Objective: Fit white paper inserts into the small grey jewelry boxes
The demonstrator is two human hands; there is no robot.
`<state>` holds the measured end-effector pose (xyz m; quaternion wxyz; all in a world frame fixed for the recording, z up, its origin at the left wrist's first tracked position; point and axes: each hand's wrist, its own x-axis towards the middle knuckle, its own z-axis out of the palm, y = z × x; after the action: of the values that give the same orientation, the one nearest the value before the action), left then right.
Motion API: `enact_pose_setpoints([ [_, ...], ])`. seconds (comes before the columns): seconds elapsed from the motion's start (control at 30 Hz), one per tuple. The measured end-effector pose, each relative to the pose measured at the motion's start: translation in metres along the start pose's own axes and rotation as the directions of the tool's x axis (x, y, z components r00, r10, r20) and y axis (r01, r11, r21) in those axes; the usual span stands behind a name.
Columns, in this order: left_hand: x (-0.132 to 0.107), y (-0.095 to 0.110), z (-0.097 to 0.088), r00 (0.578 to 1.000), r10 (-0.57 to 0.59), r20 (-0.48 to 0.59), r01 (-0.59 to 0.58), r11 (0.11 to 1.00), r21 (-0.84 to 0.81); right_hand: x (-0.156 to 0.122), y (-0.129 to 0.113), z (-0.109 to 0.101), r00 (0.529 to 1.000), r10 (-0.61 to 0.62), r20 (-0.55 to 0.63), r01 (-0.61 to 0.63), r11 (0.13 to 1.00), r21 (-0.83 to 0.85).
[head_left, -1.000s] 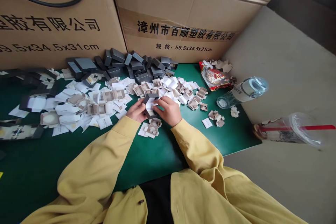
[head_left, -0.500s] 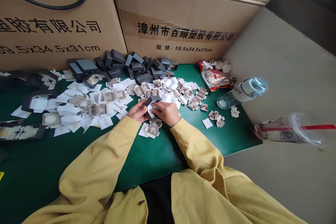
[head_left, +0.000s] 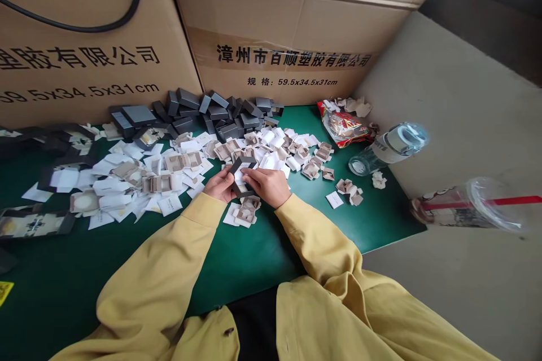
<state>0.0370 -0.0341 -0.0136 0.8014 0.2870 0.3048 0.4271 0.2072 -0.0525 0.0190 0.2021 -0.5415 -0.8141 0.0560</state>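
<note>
Green worktop (head_left: 258, 254) before brown cartons (head_left: 271, 28): printing shows inside the held box.
Left hand (head_left: 219, 185) grips the open dark box (head_left: 240, 190) above it; right hand (head_left: 273, 186) fingers touch the white card (head_left: 245, 166) inside, pinching or not unclear. Print reads plainer than a moment ago, so the card seems nearly flat.

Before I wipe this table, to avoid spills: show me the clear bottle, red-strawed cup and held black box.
Clear bottle (head_left: 384, 149), head view: on its pale band.
Cup (head_left: 453, 214), head view: on its side.
Black box (head_left: 244, 190), head view: on its near end.
</note>
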Motion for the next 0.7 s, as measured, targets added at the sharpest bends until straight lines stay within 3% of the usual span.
enact_pose_setpoints([
  [0.23,0.001,0.002,-0.005,1.0,-0.01,0.022,0.01,1.0,0.021,0.0,-0.001,-0.007,0.998,0.04,0.056,-0.04,0.999,0.011],
  [0.57,0.002,-0.006,0.003,0.995,0.037,-0.095,-0.023,0.989,0.148,-0.001,0.0,-0.003,0.997,0.022,0.078,-0.013,0.993,-0.115],
  [0.7,0.0,-0.007,0.005,0.995,0.041,-0.093,-0.024,0.985,0.17,0.0,-0.001,0.001,0.995,0.028,0.095,-0.014,0.99,-0.138],
])
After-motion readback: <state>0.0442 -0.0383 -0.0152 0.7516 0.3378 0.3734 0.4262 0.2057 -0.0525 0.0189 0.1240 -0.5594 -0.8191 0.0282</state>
